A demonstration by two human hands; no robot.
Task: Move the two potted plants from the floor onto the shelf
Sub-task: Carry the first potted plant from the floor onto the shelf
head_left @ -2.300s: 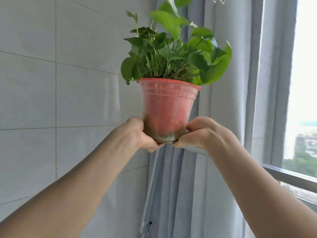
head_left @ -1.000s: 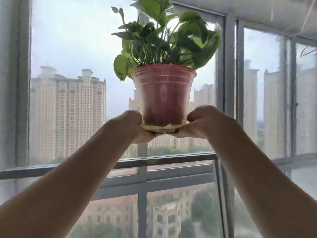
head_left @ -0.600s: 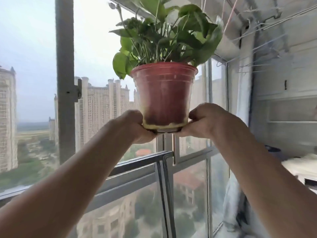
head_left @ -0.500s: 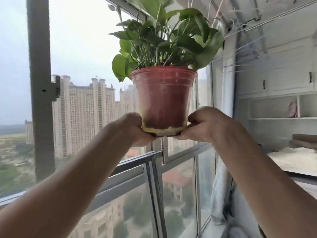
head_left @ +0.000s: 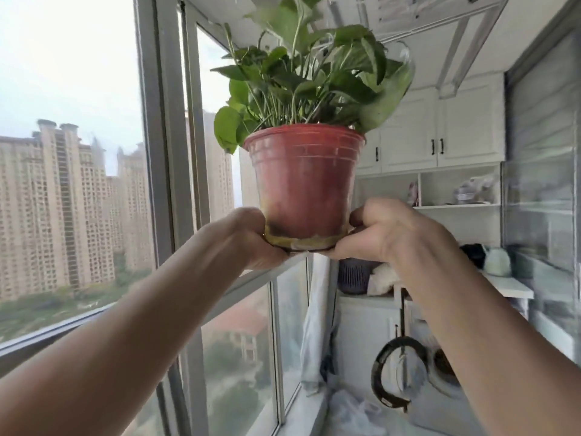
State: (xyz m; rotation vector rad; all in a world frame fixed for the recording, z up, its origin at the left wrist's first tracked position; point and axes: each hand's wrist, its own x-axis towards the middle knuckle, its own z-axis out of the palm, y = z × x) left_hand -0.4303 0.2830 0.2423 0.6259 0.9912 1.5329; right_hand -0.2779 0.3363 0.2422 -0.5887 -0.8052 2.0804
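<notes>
A potted plant (head_left: 303,184), green leaves in a red plastic pot, is held up at chest height in the middle of the head view. My left hand (head_left: 248,237) grips the pot's base from the left. My right hand (head_left: 380,231) grips the base from the right, fingers curled under it. Behind the pot on the right, white open shelves (head_left: 456,206) sit below closed cupboards. A second potted plant is not in view.
A tall window (head_left: 169,152) with grey frames runs along the left, with a low sill below. A white counter (head_left: 509,287) holds a basket (head_left: 355,275) and small items on the right. A round black rack (head_left: 399,372) hangs lower right. Bags lie on the floor.
My view has swung right, from the tiled wall past the window to the cupboards and shelves. Both hands keep the same hold on the pot, which stays centred.
</notes>
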